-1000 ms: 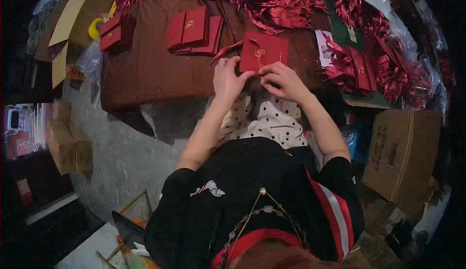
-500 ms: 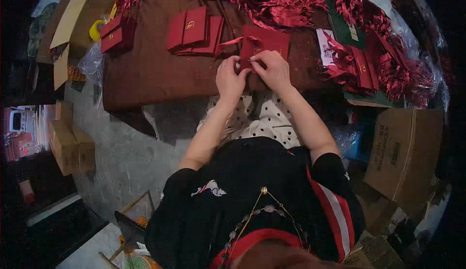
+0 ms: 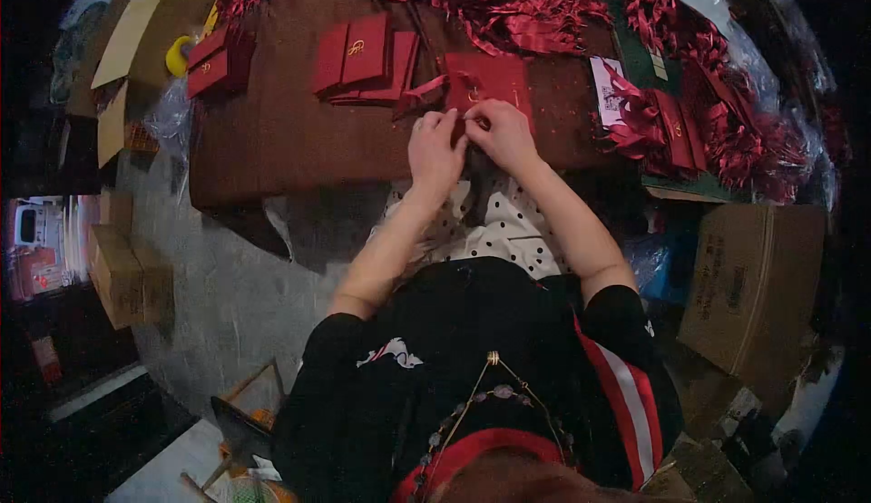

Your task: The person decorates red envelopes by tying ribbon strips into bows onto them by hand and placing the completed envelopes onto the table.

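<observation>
A dark red pouch [image 3: 497, 75] with small gold marks lies flat near the front of the table. A shiny red ribbon [image 3: 425, 93] trails off its left side. Both hands are at the pouch's near edge, fingertips almost touching each other. My left hand [image 3: 436, 154] is closed, thumb and fingers pinched together. My right hand [image 3: 504, 137] also pinches, its index finger bent against the thumb. What sits between the fingertips is too small to make out. Left of the pouch, a stack of red pouches [image 3: 356, 57] with gold lettering rests on the brown cloth.
Another pile of red pouches [image 3: 220, 63] is at the table's left end. Heaped red ribbons [image 3: 508, 0] cover the far side. To the right lie a white printed card [image 3: 606, 90] and more ribboned pouches [image 3: 676, 131]. Cardboard boxes [image 3: 753, 276] stand beside the table.
The pouch has shifted slightly left and away from its earlier spot. My right hand has come a little left and down, bringing the fingertips of both hands closer together.
</observation>
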The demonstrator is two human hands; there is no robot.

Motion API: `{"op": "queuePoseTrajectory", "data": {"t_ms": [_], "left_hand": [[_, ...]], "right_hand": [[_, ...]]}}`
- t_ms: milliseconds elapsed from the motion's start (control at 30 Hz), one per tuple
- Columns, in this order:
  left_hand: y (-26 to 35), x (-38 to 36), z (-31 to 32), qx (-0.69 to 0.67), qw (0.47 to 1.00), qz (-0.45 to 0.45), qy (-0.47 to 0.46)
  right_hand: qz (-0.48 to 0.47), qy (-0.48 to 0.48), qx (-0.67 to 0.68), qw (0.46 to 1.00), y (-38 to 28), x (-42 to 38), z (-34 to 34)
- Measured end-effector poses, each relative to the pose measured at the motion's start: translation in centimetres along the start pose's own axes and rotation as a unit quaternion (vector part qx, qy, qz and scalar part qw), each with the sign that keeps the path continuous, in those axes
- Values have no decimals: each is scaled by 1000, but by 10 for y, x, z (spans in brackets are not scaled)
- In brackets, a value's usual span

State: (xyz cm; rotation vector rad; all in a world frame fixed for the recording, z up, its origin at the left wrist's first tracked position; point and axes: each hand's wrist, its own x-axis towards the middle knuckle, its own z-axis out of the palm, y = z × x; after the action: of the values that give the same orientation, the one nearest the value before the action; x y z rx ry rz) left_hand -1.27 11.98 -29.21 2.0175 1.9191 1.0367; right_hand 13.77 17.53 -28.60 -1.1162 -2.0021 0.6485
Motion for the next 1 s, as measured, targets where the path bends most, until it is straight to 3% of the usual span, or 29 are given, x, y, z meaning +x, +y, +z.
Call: {"op": "queuePoseTrajectory", "data": {"t_ms": [133,200,300,400,467,533,700,833,1000], "left_hand": [[0,-2,2,34,998,55,8],[0,-1,1,37,998,46,7],[-2,1,-3,-34,999,-13,-23],[-6,6,-6,-114,990,-71,-42],[-9,9,-6,-99,992,-67,-46],[-9,12,-9,-106,990,-69,-66],[-9,17,-13,-155,969,-153,-121],[-10,14,-10,-155,976,-135,-78],[-20,11,2,-159,982,-90,-43]], "right_hand": [[0,0,-42,999,-2,3,3],[-62,3,-107,992,1,3,6],[-106,-22,-133,985,6,7,8],[-133,-87,-56,986,13,13,-6],[-131,-110,-48,984,12,14,-8],[-23,-125,6,992,7,11,-8],[3,-44,-12,999,8,5,-1],[28,-41,-16,999,6,3,0],[-18,23,-22,999,7,-1,10]]}}
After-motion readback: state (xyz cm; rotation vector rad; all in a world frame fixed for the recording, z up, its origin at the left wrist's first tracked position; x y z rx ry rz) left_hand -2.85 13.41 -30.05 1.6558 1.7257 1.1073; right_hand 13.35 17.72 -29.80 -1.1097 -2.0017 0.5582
